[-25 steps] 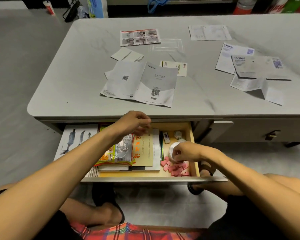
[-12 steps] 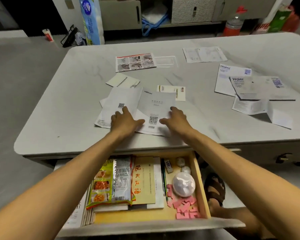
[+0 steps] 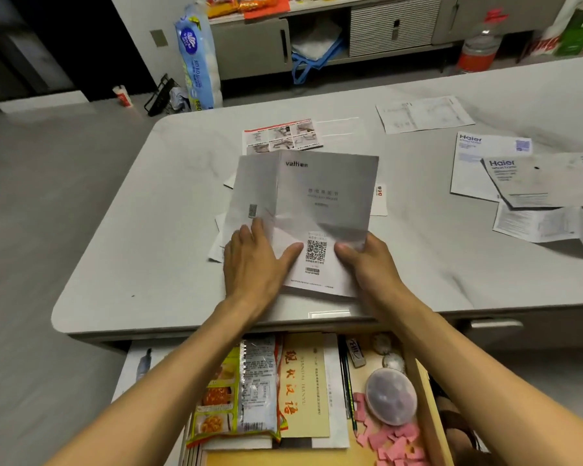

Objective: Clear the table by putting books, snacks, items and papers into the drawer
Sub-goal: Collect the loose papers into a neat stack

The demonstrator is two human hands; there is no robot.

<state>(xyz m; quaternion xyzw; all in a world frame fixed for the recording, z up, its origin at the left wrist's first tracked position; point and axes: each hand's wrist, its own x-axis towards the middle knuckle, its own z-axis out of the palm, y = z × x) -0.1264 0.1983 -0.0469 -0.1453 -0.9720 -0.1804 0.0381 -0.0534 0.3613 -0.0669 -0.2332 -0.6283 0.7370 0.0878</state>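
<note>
Sitting open nearest, the drawer (image 3: 429, 408) has a snack bag (image 3: 249, 388) inside. Past it, the left hand (image 3: 253, 267) lies flat on the manual (image 3: 323, 196), grip loose; the right hand (image 3: 374, 267) pinches its corner. The manual tilts up from the tabletop (image 3: 142, 237). Other papers (image 3: 532, 183) lie farther right.
</note>
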